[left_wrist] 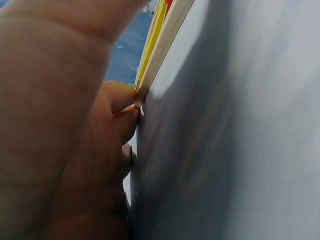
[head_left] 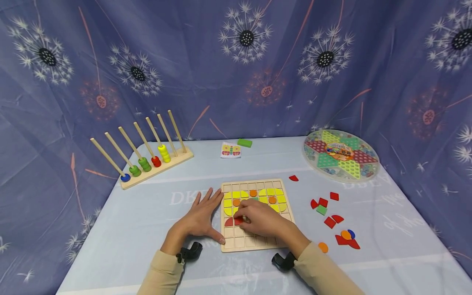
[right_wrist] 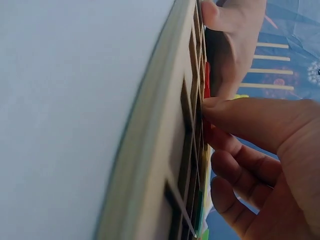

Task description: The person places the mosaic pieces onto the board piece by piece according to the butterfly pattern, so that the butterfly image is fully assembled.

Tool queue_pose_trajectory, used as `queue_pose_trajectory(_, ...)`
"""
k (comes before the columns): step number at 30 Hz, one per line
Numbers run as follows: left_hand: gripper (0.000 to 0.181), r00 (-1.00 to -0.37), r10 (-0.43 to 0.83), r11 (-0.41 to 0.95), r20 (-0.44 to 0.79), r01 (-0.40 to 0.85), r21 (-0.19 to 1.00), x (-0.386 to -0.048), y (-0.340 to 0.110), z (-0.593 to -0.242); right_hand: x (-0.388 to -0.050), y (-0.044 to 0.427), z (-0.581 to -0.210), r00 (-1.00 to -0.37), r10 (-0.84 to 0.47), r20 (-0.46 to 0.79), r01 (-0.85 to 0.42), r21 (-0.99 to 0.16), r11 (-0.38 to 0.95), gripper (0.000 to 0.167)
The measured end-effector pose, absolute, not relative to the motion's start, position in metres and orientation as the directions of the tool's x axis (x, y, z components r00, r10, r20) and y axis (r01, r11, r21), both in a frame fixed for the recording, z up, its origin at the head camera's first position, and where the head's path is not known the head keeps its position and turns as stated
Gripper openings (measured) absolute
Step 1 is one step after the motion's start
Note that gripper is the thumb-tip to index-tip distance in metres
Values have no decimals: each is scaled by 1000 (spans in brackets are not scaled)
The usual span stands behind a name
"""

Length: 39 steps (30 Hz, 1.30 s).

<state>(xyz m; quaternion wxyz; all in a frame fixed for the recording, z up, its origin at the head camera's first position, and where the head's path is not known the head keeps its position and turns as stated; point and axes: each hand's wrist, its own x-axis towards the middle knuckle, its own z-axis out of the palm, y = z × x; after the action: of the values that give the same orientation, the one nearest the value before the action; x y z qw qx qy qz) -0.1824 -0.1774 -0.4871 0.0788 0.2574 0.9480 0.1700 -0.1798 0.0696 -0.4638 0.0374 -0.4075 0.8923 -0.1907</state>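
A wooden grid board (head_left: 254,243) lies on the table with yellow tiles (head_left: 282,198), orange discs (head_left: 253,193) and a red quarter-round tile (head_left: 229,222) set in its cells. My left hand (head_left: 200,215) spreads its fingers along the board's left edge, the thumb at the near corner. Over the middle of the board, my right hand (head_left: 259,217) pinches a red tile (right_wrist: 207,131) between thumb and forefinger, beside the red quarter-round. The fingers partly cover this tile, so its full shape is hidden. The right hand also hides some cells behind it.
Loose red, green, orange and blue pieces (head_left: 330,222) lie right of the board. A butterfly pattern card (head_left: 230,150) and a green block (head_left: 245,142) are at the back. A peg stand with rings (head_left: 158,166) stands back left, a round star-patterned game board (head_left: 341,155) back right.
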Motion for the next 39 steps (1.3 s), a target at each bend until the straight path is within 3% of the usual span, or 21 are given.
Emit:
queue_pose_trajectory(9, 146, -859, 508, 814, -62, 455, 361, -184, -176, -489, -179, 70, -465, -670, -736, 102, -714, -363, 599, 23)
queue_pose_trajectory(18, 146, -856, 515, 806, -44, 466, 365, -184, -175, -490, -180, 90, -458, -730, -679, 70, -635, -437, 637, 22)
queue_pose_trajectory(27, 147, -858, 510, 808, -51, 458, 371, -184, -174, -488, -182, 133, -449, -806, -588, 64, -530, -518, 671, 23)
queue_pose_trajectory(39, 147, -860, 508, 805, -54, 452, 384, -182, -177, -488, -190, 215, -465, -903, -416, 109, -404, -545, 735, 24)
